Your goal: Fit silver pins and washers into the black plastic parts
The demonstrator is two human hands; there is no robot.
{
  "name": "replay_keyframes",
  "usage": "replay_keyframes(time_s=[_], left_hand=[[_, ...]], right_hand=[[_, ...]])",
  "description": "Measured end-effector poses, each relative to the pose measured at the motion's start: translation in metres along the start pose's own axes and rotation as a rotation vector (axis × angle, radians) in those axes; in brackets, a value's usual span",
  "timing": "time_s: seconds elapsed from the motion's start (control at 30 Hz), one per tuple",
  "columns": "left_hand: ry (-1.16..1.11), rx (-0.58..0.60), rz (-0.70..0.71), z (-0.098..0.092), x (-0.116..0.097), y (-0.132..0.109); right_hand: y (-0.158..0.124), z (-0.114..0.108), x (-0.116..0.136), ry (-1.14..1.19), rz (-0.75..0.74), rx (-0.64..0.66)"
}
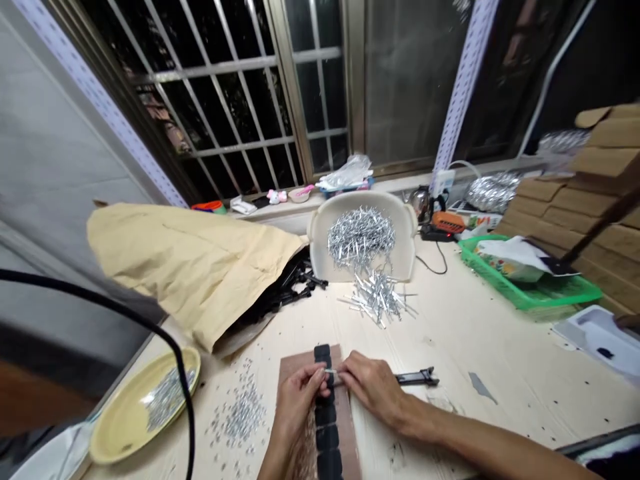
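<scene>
My left hand [299, 395] and my right hand [371, 387] meet over a brown board [345, 427] that carries a black segmented strip [326, 433]. Both hands pinch a small silvery metal pin [332, 373] between their fingertips, right above the strip. A black plastic part [416, 379] lies on the table just right of my right hand. Small silvery bits [242, 415] are scattered left of the board.
A white tub [320, 233] spills metal pins [376, 295] onto the table. A tan paper sack [195, 261] holds black parts [285, 288]. A yellow plate [125, 420] sits front left, a green basket [530, 297] and cardboard boxes [590, 200] at right. A black cable [165, 347] crosses left.
</scene>
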State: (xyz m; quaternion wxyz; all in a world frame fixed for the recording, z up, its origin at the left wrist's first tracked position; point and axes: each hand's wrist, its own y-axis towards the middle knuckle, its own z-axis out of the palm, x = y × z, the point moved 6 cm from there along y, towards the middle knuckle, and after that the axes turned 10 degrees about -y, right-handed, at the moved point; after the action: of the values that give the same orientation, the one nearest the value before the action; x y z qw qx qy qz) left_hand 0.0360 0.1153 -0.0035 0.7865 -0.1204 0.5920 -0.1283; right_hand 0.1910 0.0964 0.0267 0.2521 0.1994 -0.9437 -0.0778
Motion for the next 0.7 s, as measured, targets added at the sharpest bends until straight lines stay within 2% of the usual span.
replay_keyframes(time_s=[0.17, 0.3, 0.5, 0.63, 0.7], left_hand=[[0.093, 0.031, 0.046, 0.001, -0.006, -0.001], [0.120, 0.004, 0.063, -0.003, -0.008, -0.007], [-0.115, 0.000, -0.034, -0.005, -0.003, -0.015], [-0.294, -0.054, -0.098, -0.011, 0.003, -0.015], [-0.358, -0.077, -0.128, -0.016, 0.008, -0.013]], right_hand=[[0.003, -0.004, -0.002, 0.135, 0.075, 0.044], [0.000, -0.008, 0.005, 0.077, 0.043, 0.008], [0.002, -0.010, 0.023, -0.205, -0.147, -0.085], [0.008, -0.016, 0.033, -0.272, -0.183, -0.107], [0.012, -0.017, 0.039, -0.343, -0.204, -0.167]])
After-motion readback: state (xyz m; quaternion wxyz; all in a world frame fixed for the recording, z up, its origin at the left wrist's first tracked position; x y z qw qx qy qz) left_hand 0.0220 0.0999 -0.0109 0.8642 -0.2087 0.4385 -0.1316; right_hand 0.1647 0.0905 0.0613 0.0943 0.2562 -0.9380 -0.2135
